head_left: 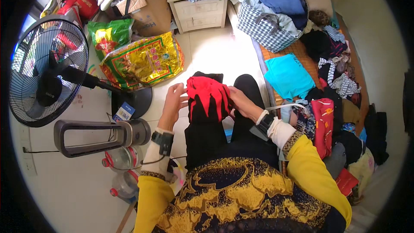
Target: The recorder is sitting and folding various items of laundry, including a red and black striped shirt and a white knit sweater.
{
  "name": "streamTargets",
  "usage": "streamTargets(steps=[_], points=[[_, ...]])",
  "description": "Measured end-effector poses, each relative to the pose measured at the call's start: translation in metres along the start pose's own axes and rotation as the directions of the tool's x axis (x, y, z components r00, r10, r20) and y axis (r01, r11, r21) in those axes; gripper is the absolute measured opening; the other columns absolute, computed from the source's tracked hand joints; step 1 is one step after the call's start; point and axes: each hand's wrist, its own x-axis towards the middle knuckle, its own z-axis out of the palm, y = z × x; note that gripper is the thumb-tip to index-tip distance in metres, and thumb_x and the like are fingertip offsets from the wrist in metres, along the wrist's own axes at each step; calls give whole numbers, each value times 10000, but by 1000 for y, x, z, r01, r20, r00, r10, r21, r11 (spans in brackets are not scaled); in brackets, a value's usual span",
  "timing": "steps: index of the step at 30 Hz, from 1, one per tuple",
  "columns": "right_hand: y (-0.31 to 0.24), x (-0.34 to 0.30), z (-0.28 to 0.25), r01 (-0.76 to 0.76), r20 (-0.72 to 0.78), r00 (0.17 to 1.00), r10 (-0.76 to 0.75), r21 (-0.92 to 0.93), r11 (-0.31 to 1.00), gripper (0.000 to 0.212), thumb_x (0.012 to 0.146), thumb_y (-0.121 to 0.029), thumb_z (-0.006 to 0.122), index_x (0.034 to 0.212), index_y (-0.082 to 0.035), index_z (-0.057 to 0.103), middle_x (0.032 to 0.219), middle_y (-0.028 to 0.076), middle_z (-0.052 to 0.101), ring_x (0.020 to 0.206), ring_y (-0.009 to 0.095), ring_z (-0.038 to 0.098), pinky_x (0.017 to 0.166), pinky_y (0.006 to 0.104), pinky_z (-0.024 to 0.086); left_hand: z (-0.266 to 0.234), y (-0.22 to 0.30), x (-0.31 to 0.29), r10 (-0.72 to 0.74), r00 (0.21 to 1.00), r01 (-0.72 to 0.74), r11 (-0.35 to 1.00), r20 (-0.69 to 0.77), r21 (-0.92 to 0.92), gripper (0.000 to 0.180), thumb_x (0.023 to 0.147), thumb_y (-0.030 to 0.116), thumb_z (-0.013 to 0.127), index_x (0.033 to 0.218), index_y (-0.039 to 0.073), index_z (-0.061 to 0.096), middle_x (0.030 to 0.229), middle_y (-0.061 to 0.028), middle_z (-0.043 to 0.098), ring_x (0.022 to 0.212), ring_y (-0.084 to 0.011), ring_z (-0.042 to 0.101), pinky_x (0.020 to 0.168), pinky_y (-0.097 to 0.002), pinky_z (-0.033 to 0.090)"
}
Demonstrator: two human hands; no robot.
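A red and black garment (208,98), gathered into a bundle, rests over my black-trousered legs. The red part has jagged points running down into the black. At its right edge my right hand (242,103) grips the cloth, the fingertips partly hidden by it. My left hand (174,102) is at the bundle's left side with its fingers apart, the tips close to or touching the cloth. Bands with dark devices are strapped round both wrists.
On the right, a mat holds a folded turquoise cloth (290,75), mixed clothes and a houndstooth bag (269,21). A standing fan (48,71), a bladeless fan (101,138), plastic bottles (123,164) and a gold-green bag (144,60) stand left. A drawer cabinet (200,13) is ahead.
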Motion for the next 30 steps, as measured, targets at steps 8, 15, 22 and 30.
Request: streamTargets(steps=[8,15,22,30], points=[[-9,-18,12,167,171,973,-158,-35,985,530,1000,-334,545,1405,-11,433,1142,49,583,1024,100,530,882,244,428,-4,-25,-36,179,982,-187,969,67,160,511,930,138,663,1363,18,421,945,-46,632,848,-117,596,735,-257,474],[-9,-28,27,287,5,955,-296,-261,922,610,983,-378,572,1427,-7,381,1218,100,600,1092,156,565,928,285,441,-2,-34,-29,264,963,-258,961,-54,96,434,939,73,608,1329,17,426,933,-43,619,843,-115,596,732,-246,482],[14,18,13,357,-155,889,-431,-355,864,326,965,-231,581,1176,17,600,951,94,690,861,127,621,779,290,497,3,-39,-32,402,900,-416,907,-168,-59,413,952,10,529,1338,30,383,976,-65,589,922,-125,582,786,-247,476],[8,11,15,472,-195,781,-593,-437,766,231,984,-163,546,1143,-3,598,929,70,659,858,116,604,771,274,483,0,-40,-30,575,801,-546,816,-167,190,338,976,46,519,1306,43,446,1001,-49,552,911,-112,556,792,-248,469]])
